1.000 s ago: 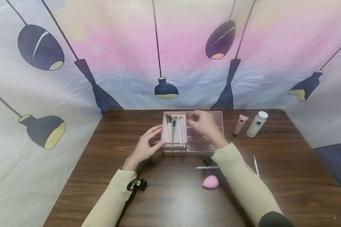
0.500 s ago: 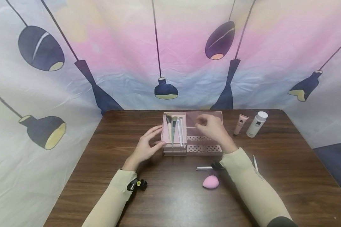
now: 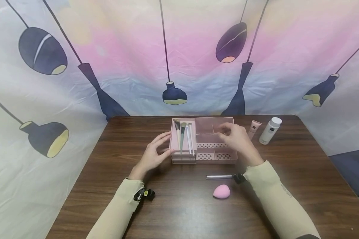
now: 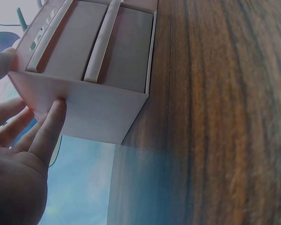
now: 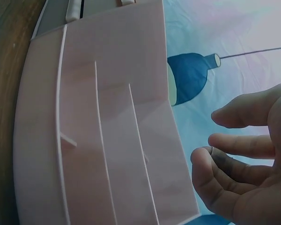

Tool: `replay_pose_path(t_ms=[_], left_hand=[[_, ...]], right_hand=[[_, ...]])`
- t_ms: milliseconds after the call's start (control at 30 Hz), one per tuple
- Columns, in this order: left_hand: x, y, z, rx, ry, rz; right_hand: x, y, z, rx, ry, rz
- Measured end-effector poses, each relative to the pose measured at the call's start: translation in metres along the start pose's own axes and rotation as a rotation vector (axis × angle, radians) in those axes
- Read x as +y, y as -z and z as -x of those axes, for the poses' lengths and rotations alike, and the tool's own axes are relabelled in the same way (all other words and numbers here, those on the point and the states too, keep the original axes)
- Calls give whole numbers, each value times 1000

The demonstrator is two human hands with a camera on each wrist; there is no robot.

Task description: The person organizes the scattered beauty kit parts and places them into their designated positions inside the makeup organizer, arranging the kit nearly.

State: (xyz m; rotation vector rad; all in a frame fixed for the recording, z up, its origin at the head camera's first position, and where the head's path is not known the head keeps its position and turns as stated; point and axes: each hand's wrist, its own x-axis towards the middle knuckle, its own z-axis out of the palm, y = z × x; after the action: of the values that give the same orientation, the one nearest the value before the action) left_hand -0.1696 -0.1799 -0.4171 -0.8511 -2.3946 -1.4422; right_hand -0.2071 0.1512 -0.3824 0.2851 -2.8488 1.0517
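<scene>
A pink cosmetics organizer [image 3: 204,126] stands near the far edge of the table. Several makeup brushes [image 3: 183,139] lie side by side in its upper left tray, heads pointing away. My left hand [image 3: 154,154] rests on the organizer's left side; in the left wrist view its fingers [image 4: 49,129] touch the side wall, fairly straight, and the thumb is at the front edge. My right hand [image 3: 239,139] hovers over the right-hand compartments. The right wrist view shows that hand [image 5: 248,159] with loosely bent fingers, holding nothing. Two drawer fronts [image 4: 75,40] show in the left wrist view.
A pink egg-shaped makeup sponge [image 3: 221,192] and a slim silver tube [image 3: 219,177] lie in front of the organizer. To the right stand a pink squeeze tube [image 3: 253,127] and a white bottle [image 3: 270,131]. A patterned cloth [image 3: 131,49] hangs behind the table.
My right hand has moved right across the organizer, from beside the brushes toward its right edge, and its sleeve now covers the white stick on the table. The left hand has stayed put.
</scene>
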Motion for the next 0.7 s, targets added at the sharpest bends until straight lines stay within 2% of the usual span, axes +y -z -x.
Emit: replay_pose_path(t_ms=[233,367,700], left_hand=[[-1,0,0,-7,15,42],[-2,0,0,-3,18,33],[0,0,1,-4,18,10]], right_hand=[[14,11,8,25,-3,36],[22,18,13,47,-3,40],[46,24,29,30,-37,57]])
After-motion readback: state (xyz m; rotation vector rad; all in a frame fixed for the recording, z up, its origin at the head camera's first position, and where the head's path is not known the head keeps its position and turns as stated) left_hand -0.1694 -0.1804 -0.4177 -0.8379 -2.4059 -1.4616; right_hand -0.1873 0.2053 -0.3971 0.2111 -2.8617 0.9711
